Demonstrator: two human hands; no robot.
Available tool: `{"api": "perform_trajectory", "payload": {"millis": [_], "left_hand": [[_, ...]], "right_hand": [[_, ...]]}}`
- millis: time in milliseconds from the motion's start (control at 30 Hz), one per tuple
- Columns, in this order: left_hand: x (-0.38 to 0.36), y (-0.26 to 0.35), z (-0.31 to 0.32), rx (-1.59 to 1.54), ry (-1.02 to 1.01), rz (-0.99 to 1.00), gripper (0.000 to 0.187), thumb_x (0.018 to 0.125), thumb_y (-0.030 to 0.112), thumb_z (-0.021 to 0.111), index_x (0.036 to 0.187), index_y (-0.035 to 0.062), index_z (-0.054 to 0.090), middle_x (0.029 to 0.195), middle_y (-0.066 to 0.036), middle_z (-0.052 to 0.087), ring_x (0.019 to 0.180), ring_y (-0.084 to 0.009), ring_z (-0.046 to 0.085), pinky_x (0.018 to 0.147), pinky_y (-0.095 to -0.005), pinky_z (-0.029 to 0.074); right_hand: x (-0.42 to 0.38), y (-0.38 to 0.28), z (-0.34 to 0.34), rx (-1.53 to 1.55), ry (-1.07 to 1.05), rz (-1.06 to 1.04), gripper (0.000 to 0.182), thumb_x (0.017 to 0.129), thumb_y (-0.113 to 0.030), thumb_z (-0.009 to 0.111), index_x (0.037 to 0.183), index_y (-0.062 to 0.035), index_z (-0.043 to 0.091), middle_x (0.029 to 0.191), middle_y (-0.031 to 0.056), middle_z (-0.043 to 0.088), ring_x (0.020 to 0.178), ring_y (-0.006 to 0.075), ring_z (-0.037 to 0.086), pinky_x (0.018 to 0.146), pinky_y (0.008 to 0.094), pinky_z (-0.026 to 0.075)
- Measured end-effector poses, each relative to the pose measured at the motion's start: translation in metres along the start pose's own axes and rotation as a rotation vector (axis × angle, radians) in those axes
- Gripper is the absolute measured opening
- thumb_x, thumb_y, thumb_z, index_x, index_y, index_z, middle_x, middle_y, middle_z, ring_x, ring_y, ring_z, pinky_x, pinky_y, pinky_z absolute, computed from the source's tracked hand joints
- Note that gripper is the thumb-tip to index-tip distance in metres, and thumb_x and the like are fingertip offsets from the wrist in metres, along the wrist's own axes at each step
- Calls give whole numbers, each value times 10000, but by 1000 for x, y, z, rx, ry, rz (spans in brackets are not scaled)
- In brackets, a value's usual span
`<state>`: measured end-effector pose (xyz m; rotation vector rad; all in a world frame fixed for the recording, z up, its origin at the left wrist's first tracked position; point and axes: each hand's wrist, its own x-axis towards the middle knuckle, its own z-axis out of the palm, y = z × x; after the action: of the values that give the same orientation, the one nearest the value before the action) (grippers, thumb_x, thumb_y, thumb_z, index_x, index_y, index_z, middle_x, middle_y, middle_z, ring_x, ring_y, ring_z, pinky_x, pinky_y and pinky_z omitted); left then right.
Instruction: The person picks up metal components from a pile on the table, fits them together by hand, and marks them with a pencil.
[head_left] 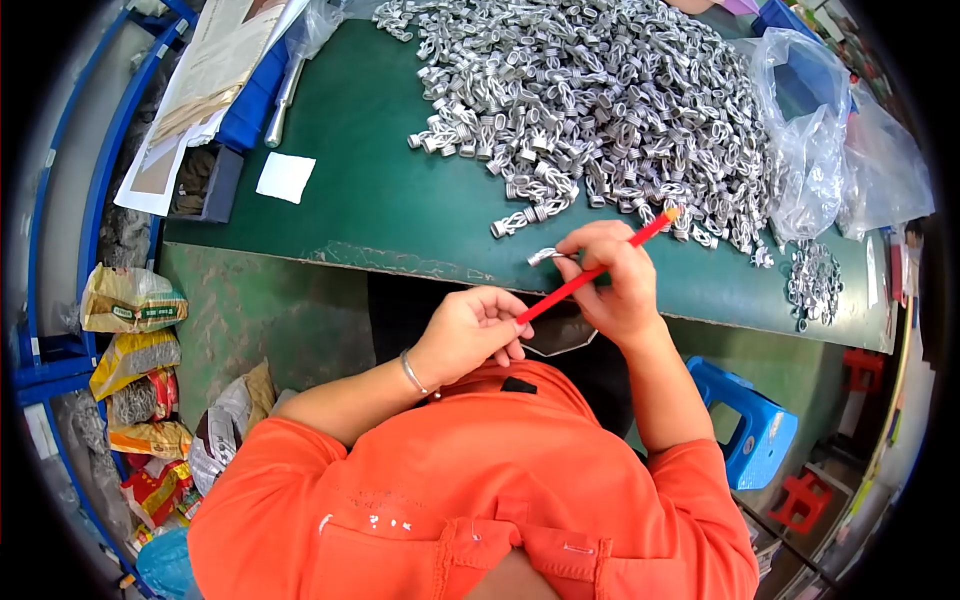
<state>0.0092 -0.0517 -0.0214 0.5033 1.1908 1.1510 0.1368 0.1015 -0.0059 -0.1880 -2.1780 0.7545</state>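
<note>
A slim red pencil (563, 292) with a tan tip slants up to the right between my two hands. My left hand (470, 335) is closed, its thumb and fingers pinching the pencil's lower end. Higher up, my right hand (618, 278) grips the pencil's shaft. A small silvery wire-and-ring metal piece (542, 257) sticks out at the fingertips of my right hand, over the table edge; whether it is pinched or only touched is hard to see. Beyond lies a big heap of similar metal pieces (600, 100) on the green table (400, 215).
A small pile of thin metal rings (814, 283) lies at the table's right, by clear plastic bags (815, 150). White paper (286, 177) and a blue bin (250, 112) are at left. A blue stool (760, 430) stands below right; filled sacks (135, 300) line the left floor.
</note>
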Motion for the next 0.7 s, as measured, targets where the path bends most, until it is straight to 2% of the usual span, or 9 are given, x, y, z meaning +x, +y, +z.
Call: {"api": "perform_trajectory", "payload": {"millis": [167,267,300,400,467,500,533,600,700], "left_hand": [[-6,13,2,-309,46,75,167,843,-26,504,1004,-64,532,813,-134,619,631,-164,620,554,-253,526],[-4,22,8,-190,23,191,184,835,-21,534,1013,-66,539,820,-128,622,644,-165,624,582,-255,530],[-1,20,4,-142,17,181,210,796,-15,624,991,-62,559,862,-105,624,689,-135,627,600,-236,532],[2,20,7,-112,56,316,191,789,-55,608,973,-69,561,848,-115,629,683,-143,627,628,-248,531],[2,22,6,-79,66,312,191,786,-72,604,971,-72,556,854,-118,631,692,-145,627,640,-247,532],[2,22,6,-67,64,336,191,783,-81,602,968,-77,554,872,-118,619,708,-148,625,650,-249,532],[2,21,6,-56,62,360,192,779,-90,599,964,-82,552,889,-119,606,725,-152,623,660,-251,532],[3,19,7,10,68,455,193,775,-88,606,962,-71,562,894,-99,589,748,-142,620,670,-240,529],[5,18,8,132,69,632,205,766,-87,615,966,-62,573,904,-76,556,780,-132,616,687,-228,523]], "right_hand": [[-4,-8,-9,67,86,-66,382,585,95,706,729,-89,404,771,68,611,674,247,560,583,338,452],[-6,-16,-10,76,37,-75,379,586,97,699,733,-93,406,791,66,611,684,251,556,585,338,452],[-6,-21,-8,71,21,-84,380,582,95,701,732,-94,407,797,63,610,685,258,553,588,341,452],[-10,-20,-12,93,-28,-92,339,643,85,683,759,-84,413,845,87,614,703,228,564,613,322,463],[-24,-19,-11,522,111,334,250,759,69,609,823,-64,407,934,131,605,769,177,583,646,278,474],[-27,-22,-10,650,179,496,168,841,57,516,879,-47,389,1013,172,578,824,148,590,668,243,477],[-29,-24,-13,690,178,611,165,850,60,503,889,-43,380,1026,172,570,818,156,604,660,235,475],[-30,-30,-9,841,182,691,176,843,58,520,877,-44,381,994,171,579,791,149,604,647,228,473],[-37,-28,-3,857,180,646,221,809,74,567,824,-55,388,942,167,593,780,147,596,650,240,485]]}}
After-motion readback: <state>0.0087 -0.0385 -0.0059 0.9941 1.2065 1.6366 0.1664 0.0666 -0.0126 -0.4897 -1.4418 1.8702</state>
